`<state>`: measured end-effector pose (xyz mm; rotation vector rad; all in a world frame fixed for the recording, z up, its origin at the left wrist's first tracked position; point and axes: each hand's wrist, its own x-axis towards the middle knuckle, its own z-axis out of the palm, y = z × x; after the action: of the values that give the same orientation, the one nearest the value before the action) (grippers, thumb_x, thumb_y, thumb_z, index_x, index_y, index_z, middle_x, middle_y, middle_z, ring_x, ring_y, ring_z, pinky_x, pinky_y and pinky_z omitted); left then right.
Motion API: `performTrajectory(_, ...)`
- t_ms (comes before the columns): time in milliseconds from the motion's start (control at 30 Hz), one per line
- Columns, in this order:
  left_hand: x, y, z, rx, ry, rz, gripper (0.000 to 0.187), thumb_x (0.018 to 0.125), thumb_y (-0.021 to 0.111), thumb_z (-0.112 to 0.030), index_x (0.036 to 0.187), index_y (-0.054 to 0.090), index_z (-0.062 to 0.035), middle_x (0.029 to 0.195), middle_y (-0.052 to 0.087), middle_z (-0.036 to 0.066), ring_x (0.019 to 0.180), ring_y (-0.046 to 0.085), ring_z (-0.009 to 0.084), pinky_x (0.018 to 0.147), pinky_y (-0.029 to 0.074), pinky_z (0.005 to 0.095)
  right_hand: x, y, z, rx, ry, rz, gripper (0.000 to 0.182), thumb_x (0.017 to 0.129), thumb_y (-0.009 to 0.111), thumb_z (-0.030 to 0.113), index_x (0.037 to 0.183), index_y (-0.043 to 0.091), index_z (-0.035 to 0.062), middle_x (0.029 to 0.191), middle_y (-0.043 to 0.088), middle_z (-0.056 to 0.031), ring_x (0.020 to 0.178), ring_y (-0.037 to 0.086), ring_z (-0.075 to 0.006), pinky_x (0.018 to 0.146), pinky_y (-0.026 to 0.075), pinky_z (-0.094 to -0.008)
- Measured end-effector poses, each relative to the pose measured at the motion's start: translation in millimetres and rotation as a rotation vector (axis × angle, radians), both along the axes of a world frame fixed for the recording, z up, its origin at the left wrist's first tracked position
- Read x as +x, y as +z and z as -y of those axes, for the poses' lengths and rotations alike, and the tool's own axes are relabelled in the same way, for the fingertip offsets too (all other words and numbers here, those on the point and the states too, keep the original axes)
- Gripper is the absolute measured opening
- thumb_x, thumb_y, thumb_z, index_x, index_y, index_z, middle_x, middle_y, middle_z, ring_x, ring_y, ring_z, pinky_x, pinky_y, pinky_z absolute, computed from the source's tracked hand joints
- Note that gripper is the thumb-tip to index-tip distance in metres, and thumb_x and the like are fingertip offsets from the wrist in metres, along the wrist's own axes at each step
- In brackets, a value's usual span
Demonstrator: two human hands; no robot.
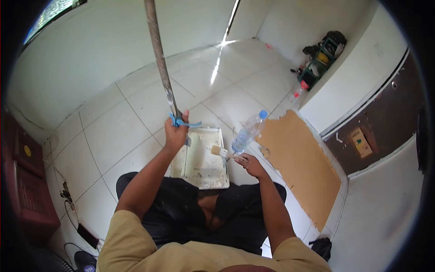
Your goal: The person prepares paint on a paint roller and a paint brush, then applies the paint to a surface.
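Observation:
My left hand (176,133) is wrapped round the lower end of a paint roller's long pole (159,56), where a blue strip (177,121) is tied. The pale roller head (192,155) lies in a white, paint-smeared tray (219,183) in front of my knees. In my right hand (250,165) is a paintbrush (224,153), gripped by its handle, with its bristles pointing left over the tray's right side. Just beyond the brush a clear plastic bottle (248,132) with a blue cap stands on the tiles.
A torn sheet of brown cardboard (302,165) lies on the tiled floor to the right. Behind it are a red-capped bottle (299,90) and a green rack (322,61) with items. At left stand a dark red cabinet (29,177), cables and a phone-like device (88,235).

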<state>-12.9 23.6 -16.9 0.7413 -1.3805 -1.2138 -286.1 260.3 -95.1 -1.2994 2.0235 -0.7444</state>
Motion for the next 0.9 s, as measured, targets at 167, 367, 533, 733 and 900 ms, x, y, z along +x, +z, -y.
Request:
performTrajectory(167,2.8,6.1,-3.3,0.083,-0.057,-0.186,0.044,0.103,0.068,-0.032,0.069,0.052,-0.0088,0.058,0.052,-0.001,0.051,0.047,0.0085,0.049,0.037,0.0282,-5.1,-16.1,-6.7,-0.022,0.178,-0.083,0.041,0.101,0.066,0.041,0.110,0.072,0.0017,0.085,0.068,-0.0123,0.078,0.061,-0.0244,0.076,0.050,-0.0389)
performTrajectory(367,5.1,23.4,-11.1,-0.036,-0.016,-0.150,0.036,0.103,0.067,-0.022,0.077,0.044,-0.0111,0.062,0.046,-0.002,0.049,0.042,0.0073,0.045,0.034,0.0261,-4.5,-5.1,-6.7,-0.005,0.173,-0.030,0.035,0.100,0.067,0.036,0.110,0.074,0.0030,0.083,0.070,-0.0128,0.076,0.061,-0.0219,0.075,0.050,-0.0380)
performTrajectory(533,10.5,43.6,-26.2,-0.026,-0.013,-0.249,0.034,0.102,0.069,-0.021,0.080,0.044,-0.0112,0.062,0.046,-0.001,0.050,0.042,0.0077,0.045,0.033,0.0259,-2.6,-0.5,-13.3,0.107,0.265,-0.057,0.037,0.094,0.076,0.036,0.111,0.077,0.0037,0.086,0.074,-0.0148,0.078,0.065,-0.0215,0.077,0.052,-0.0377)
performTrajectory(733,16.1,64.0,-38.0,0.037,-0.033,-0.291,0.035,0.100,0.071,-0.020,0.080,0.044,-0.0103,0.066,0.049,-0.002,0.057,0.046,0.0057,0.050,0.037,0.0246,-8.5,1.2,0.3,0.152,0.307,-0.129,0.037,0.090,0.076,0.038,0.106,0.079,0.0053,0.096,0.075,-0.0201,0.088,0.071,-0.0351,0.083,0.054,-0.0424)
performTrajectory(900,21.5,73.5,-42.6,0.044,-0.091,-0.366,0.035,0.099,0.072,-0.019,0.080,0.044,-0.0105,0.065,0.048,-0.001,0.055,0.045,0.0062,0.049,0.037,0.0244,-19.8,-17.2,10.2,0.031,0.269,0.027,0.033,0.093,0.074,0.034,0.108,0.078,0.0047,0.094,0.076,-0.0172,0.087,0.071,-0.0269,0.084,0.054,-0.0395)
